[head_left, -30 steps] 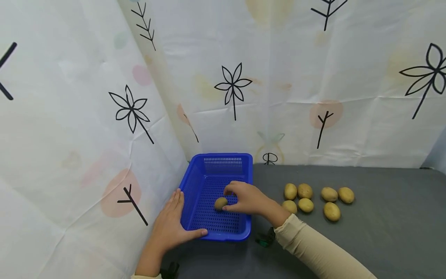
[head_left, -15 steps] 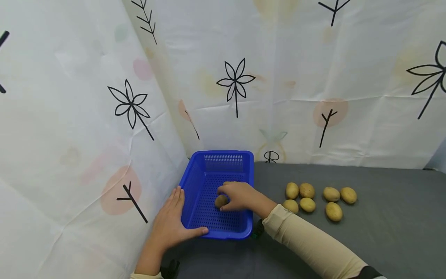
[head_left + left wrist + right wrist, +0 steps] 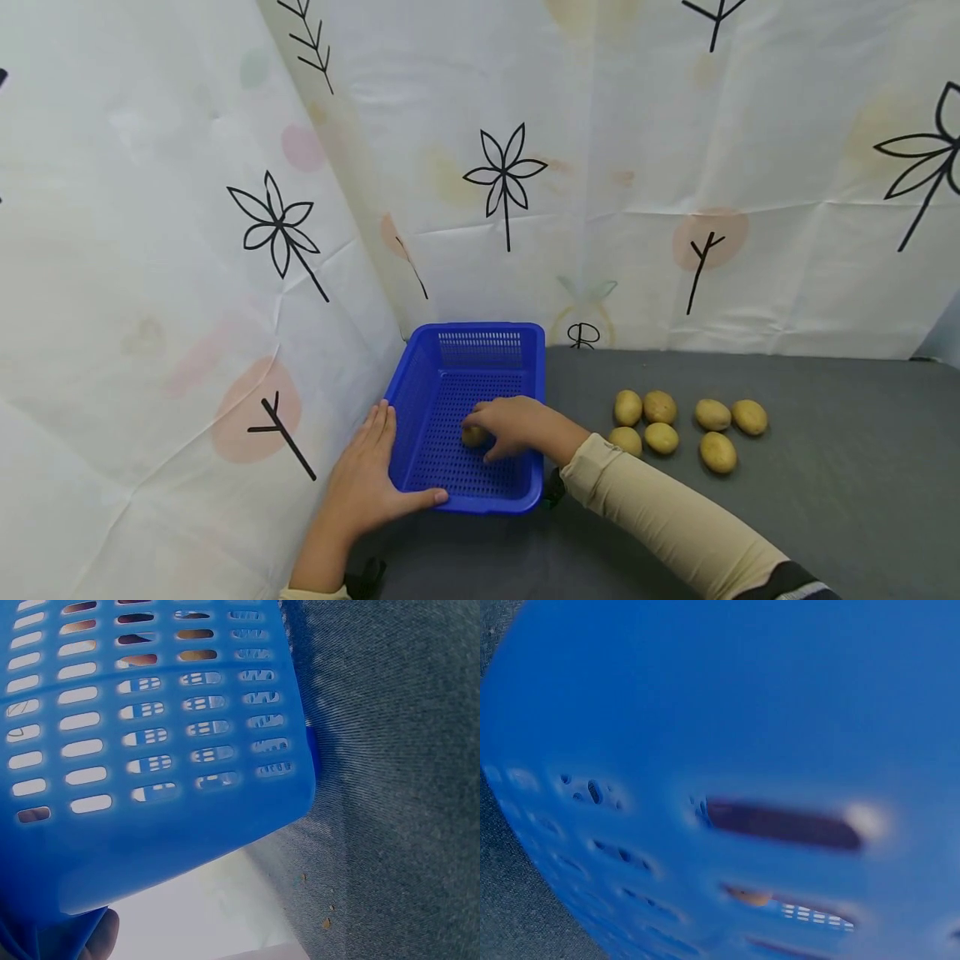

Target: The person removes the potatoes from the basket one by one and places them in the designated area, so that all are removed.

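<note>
A blue perforated plastic basket (image 3: pixel 465 503) stands at the table's left, against the cloth wall. My left hand (image 3: pixel 367 483) rests on its near-left corner, with straight fingers along the left rim and the thumb on the front rim. My right hand (image 3: pixel 517 427) reaches in over the right side, its fingers curled over a potato (image 3: pixel 472 437) on the basket floor. The hand hides part of that potato; the thumb seems a little apart from it. In the left wrist view the slotted basket wall (image 3: pixel 165 847) fills much of the picture. The basket wall (image 3: pixel 742 712) also fills the right wrist view.
Several potatoes (image 3: pixel 660 407) lie on the grey table (image 3: pixel 840 467) to the right of the basket. Another group of 3 potatoes (image 3: pixel 717 452) lies farther right. Printed white cloth (image 3: pixel 600 125) hangs behind and at the left.
My right hand has moved left and its fingers have come over the potato, covering more of it. The thumb has since drawn back toward the right. The left hand stays on the basket.
</note>
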### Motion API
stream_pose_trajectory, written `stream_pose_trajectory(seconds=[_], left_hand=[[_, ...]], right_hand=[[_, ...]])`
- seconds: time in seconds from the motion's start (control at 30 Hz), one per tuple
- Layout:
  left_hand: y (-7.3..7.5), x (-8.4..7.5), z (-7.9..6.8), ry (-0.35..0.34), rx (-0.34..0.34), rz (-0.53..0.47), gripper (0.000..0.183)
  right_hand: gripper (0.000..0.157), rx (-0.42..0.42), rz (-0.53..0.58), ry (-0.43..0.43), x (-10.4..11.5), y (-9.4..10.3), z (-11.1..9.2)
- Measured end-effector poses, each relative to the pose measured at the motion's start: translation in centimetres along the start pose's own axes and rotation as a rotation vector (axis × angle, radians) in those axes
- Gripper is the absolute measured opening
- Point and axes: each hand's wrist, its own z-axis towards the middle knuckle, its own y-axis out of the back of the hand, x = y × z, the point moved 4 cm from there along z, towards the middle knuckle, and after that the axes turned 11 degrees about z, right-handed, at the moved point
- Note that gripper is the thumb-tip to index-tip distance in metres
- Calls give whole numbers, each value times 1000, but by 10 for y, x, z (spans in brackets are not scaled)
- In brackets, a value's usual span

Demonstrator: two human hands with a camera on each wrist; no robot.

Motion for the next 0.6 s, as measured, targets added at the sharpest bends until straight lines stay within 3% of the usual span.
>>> stream_pose_trajectory(seconds=[0.6], left_hand=[[-2,1,0,-1,4,-3,150]], right_hand=[[45,-73,-10,-4,-2,-4,2]])
